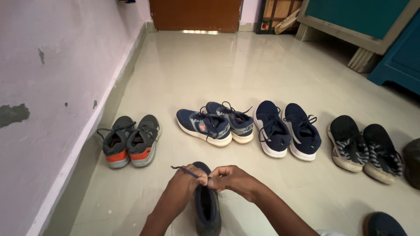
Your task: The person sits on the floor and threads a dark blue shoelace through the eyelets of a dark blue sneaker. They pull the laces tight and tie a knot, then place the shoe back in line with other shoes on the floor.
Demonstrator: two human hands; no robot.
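Two hands on one shoe, down at the bottom of my view. The dark navy shoe (207, 205) sits on the pale tiled floor (218, 74) right in front of me, toe pointing away, opening towards me. My left hand (187, 180) is closed, fingers pinched on a dark lace (183, 170), and the loose end of it sticks out to the left past my knuckles. My right hand (232, 178) is closed too, curled in tight over the top of the shoe, touching the left; whether it grips the other lace end I cannot tell, my fingers hide it.

Beyond my hands, pairs of shoes stand in a row across the floor. Far left, close to the pink wall (48, 87), a grey pair with orange heels (130, 140). Centre, a navy pair with white soles (215, 123), laces loose. Just beside them to the right, another navy pair with white trim (286, 130). Further right, a black pair with striped sides (364, 148). Bottom right corner, the toe of one more dark shoe (384, 223) pokes into view.

At the back, a brown door (194, 14), and to the right a teal cabinet (372, 22) on pale feet.
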